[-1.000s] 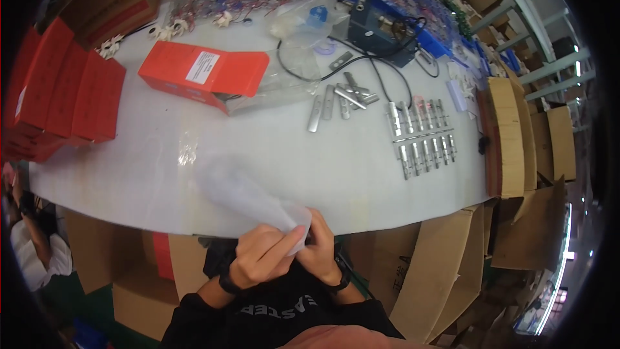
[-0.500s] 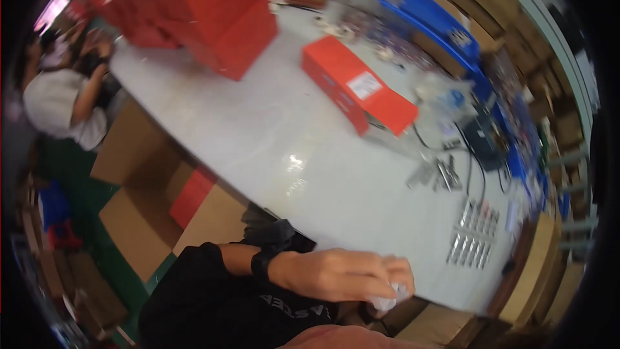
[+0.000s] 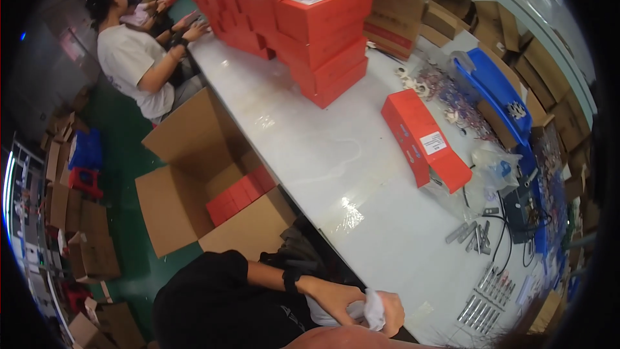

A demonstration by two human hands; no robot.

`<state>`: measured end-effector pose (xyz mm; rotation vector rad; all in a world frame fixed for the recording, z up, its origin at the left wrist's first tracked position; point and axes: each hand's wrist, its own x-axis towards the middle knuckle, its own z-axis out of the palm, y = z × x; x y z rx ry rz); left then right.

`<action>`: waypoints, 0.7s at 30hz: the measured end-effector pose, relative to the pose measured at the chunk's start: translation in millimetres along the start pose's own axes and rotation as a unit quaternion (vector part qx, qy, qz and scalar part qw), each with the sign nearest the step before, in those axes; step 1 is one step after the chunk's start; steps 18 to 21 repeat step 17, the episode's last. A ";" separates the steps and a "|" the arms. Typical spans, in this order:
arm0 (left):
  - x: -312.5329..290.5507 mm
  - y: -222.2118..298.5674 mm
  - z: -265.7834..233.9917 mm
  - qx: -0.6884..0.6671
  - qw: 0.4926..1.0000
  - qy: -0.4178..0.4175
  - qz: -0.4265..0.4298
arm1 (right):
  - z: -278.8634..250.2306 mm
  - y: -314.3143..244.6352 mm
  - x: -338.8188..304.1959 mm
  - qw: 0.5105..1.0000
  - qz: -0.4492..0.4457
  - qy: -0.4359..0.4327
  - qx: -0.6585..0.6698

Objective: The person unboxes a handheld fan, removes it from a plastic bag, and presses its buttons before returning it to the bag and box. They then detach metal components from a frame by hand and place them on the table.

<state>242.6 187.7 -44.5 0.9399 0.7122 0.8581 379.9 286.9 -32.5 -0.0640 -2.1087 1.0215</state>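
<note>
Close to my body, at the near edge of the white table [image 3: 323, 148], both hands are together. My left hand [image 3: 331, 297], with a black band at its wrist, is closed on a crumpled white piece [image 3: 374, 311] that looks like tissue or thin cloth. Against its other side my right hand [image 3: 392, 312] is curled, its fingers partly hidden. Whether anything is wrapped inside the white piece cannot be seen. Out on the table, nearest beyond my hands, lie several metal cylinders [image 3: 478, 313] in rows and a loose pile of grey metal parts [image 3: 471, 236].
A red box [image 3: 413, 132] with its end flap raised lies mid-table. Stacked red boxes [image 3: 323, 39] stand at the far end. A blue tray [image 3: 494, 87], clear bags and cables crowd the right side. An open carton [image 3: 171, 207] holds red boxes on the left; a person [image 3: 132, 58] sits beyond.
The view has swung, so the table and boxes appear farther right and lower. My hands have shifted around the white piece, and more of it and of my right hand shows.
</note>
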 end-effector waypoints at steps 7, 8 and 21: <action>7.5 -21.0 5.0 0.358 0.838 0.341 0.230 | 3.8 -5.3 -8.6 0.964 0.041 0.180 -0.194; 9.6 -18.5 2.3 0.408 0.786 0.365 0.288 | 2.1 -8.5 -15.1 0.958 0.082 0.179 -0.210; 32.7 -35.9 -14.8 0.518 0.652 0.362 0.419 | -9.8 -31.4 -55.0 0.873 0.367 0.305 0.098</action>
